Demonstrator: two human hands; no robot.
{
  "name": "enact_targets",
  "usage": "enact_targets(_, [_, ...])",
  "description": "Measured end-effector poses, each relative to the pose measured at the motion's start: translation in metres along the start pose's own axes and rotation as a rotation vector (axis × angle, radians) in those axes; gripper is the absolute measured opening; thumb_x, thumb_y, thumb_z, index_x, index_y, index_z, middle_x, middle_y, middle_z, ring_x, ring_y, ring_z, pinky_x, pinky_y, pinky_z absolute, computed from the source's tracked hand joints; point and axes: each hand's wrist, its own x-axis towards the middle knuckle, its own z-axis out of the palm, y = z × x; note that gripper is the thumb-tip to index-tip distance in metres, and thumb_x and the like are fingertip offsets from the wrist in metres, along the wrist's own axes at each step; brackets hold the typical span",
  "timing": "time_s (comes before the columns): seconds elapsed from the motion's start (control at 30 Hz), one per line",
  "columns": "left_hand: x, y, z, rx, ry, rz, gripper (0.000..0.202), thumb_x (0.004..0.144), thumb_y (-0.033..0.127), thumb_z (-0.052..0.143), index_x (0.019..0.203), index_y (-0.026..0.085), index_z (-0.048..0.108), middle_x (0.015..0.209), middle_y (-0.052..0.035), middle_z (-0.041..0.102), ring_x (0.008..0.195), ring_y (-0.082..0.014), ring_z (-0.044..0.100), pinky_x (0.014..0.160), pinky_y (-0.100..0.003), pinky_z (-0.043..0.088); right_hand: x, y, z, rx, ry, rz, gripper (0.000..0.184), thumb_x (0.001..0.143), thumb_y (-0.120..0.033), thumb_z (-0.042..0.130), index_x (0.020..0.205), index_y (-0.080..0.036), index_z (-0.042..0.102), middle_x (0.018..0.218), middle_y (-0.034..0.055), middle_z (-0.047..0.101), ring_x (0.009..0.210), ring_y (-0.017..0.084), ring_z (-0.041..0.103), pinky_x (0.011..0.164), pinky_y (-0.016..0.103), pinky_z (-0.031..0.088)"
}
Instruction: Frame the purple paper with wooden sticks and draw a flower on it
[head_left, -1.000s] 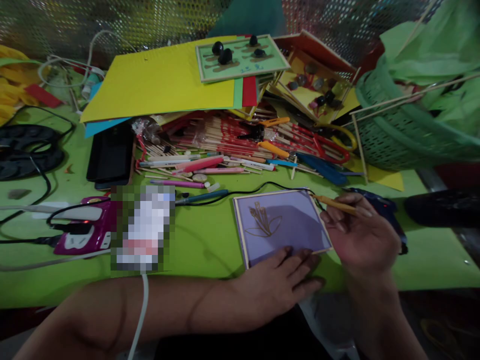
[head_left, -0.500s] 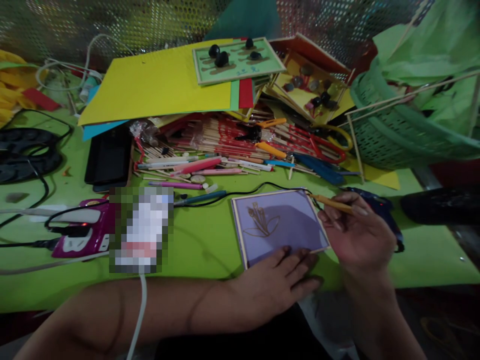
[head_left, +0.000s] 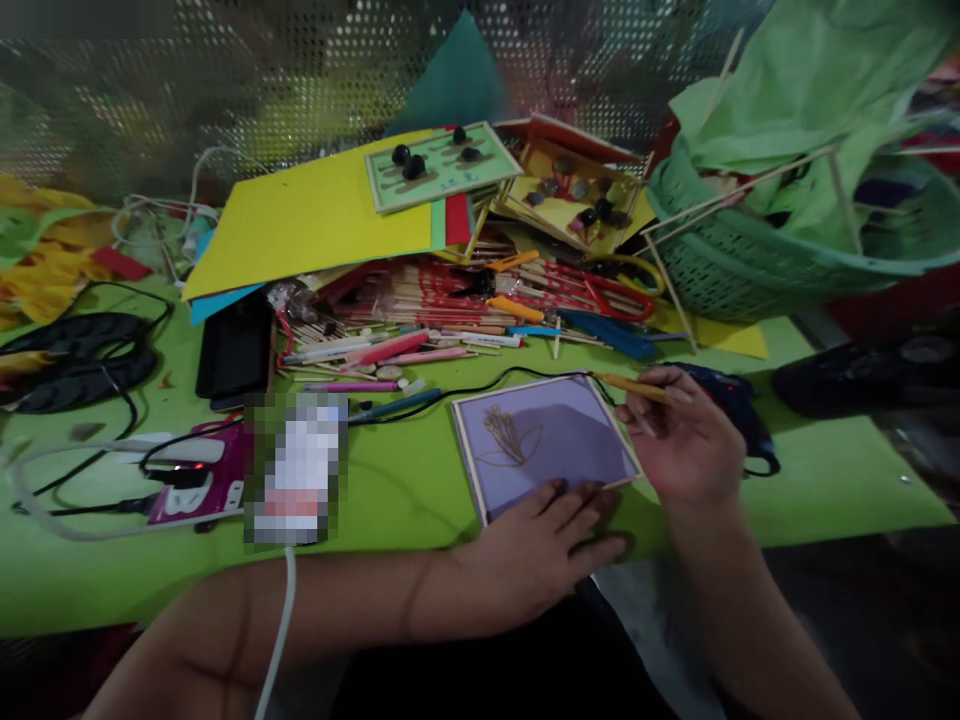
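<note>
A purple picture panel (head_left: pixel 574 430) with a pale stick border lies on the green table, bearing a brown line drawing of a flower (head_left: pixel 508 437). Across its lower edge my left hand (head_left: pixel 536 545) rests flat, fingers spread. My right hand (head_left: pixel 682 435) is closed around a slim orange pen-like tool (head_left: pixel 634 386), at the panel's right side. The tool points left, near the panel's upper right corner; its exact kind is unclear. A black cord (head_left: pixel 517 371) runs along the panel's top edge to the tool's left end, though whether it joins there I cannot tell.
A blurred-out phone (head_left: pixel 300 470) and a purple power strip (head_left: pixel 199 480) sit left. Behind are pens (head_left: pixel 386 348), sticks, scissors (head_left: pixel 622 285), yellow card (head_left: pixel 315 210) and a framed green picture (head_left: pixel 442 165). A green basket (head_left: pixel 697 260) stands back right, a dark blue object (head_left: pixel 727 400) beyond my right hand.
The camera view has shifted, so the table's contents appear displaced. Both hands keep nearly the same places relative to the panel, and the right still holds the orange tool.
</note>
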Motion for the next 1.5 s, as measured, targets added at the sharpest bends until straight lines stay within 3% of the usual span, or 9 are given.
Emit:
enact_targets(0.37, [0.005,0.008,-0.018,0.050,-0.048,-0.016,0.065,0.098,0.044,0.055,0.155,0.019,0.036,0.162,-0.0181,0.036,0.150,-0.0297,0.034,0.120,-0.045,0.025,0.006,0.002,-0.005,0.031,0.030,-0.048,0.013,0.071,-0.031,0.072,0.082,-0.024,0.073,0.066,-0.0022,0.057,0.057,0.012,0.050,0.054,0.025,0.049])
enact_targets(0.6, [0.004,0.007,-0.017,0.055,-0.076,-0.080,0.070,0.096,0.047,0.059,0.156,0.022,0.035,0.166,-0.0154,0.030,0.151,-0.0300,0.033,0.121,-0.045,0.026,0.006,0.003,-0.005,0.069,0.039,-0.049,0.014,0.070,-0.028,0.072,0.082,-0.021,0.073,0.067,-0.0026,0.058,0.053,0.009,0.048,0.055,0.024,0.047])
enact_targets(0.93, [-0.013,0.011,-0.010,0.004,-0.126,-0.165,0.077,0.095,0.050,0.059,0.160,0.024,0.027,0.171,-0.0117,0.019,0.156,-0.0277,0.022,0.123,-0.045,0.025,0.005,0.001,-0.008,0.054,0.037,-0.083,0.013,0.070,-0.030,0.073,0.082,-0.024,0.072,0.070,-0.0018,0.059,0.059,0.013,0.053,0.052,0.026,0.045])
enact_targets(1.13, [-0.018,0.011,-0.011,-0.039,-0.116,-0.173,0.076,0.095,0.049,0.059,0.159,0.024,0.028,0.170,-0.0120,0.022,0.155,-0.0284,0.024,0.123,-0.047,0.026,0.005,0.001,-0.010,0.049,0.024,-0.089,0.017,0.075,-0.036,0.070,0.085,-0.023,0.070,0.068,-0.0002,0.062,0.058,0.013,0.053,0.051,0.027,0.042])
enact_targets(1.33, [-0.008,0.011,-0.026,-0.044,-0.081,-0.150,0.069,0.098,0.047,0.054,0.158,0.022,0.029,0.168,-0.0170,0.024,0.154,-0.0296,0.028,0.121,-0.045,0.029,0.004,-0.001,-0.009,0.040,0.039,-0.083,0.022,0.080,-0.044,0.065,0.088,-0.024,0.071,0.070,0.0015,0.065,0.058,0.015,0.051,0.051,0.030,0.042])
enact_targets(1.5, [0.012,0.010,-0.022,-0.002,-0.043,-0.099,0.065,0.098,0.044,0.056,0.155,0.020,0.036,0.164,-0.0194,0.029,0.149,-0.0322,0.035,0.119,-0.047,0.030,0.004,0.000,-0.009,0.024,0.040,-0.064,0.021,0.081,-0.043,0.065,0.089,-0.024,0.074,0.072,0.0016,0.066,0.054,0.014,0.047,0.052,0.030,0.043])
